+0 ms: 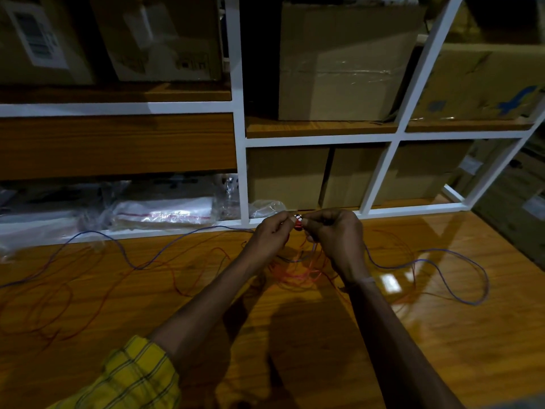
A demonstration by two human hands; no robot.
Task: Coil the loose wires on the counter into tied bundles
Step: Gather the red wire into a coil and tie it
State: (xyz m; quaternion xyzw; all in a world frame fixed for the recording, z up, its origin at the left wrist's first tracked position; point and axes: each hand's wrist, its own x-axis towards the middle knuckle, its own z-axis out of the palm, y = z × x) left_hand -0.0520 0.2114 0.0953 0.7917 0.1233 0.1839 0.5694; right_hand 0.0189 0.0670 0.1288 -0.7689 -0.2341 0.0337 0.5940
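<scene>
Thin red wire [298, 271] lies in tangled loops on the wooden counter [295, 335], spreading far to the left. A long blue wire [460, 296] snakes across the counter from left to right. My left hand [269, 233] and my right hand [333, 234] meet above the tangle near the shelf's edge. Both pinch a small red piece [298, 223] of the red wire between fingertips. Red strands hang from the hands down to the counter.
A white-framed shelf unit [243, 178] stands at the counter's back, filled with cardboard boxes [339, 63]. Clear plastic bags [165, 212] lie in its lowest left bay, spilling toward the counter. The counter's right edge drops off at far right.
</scene>
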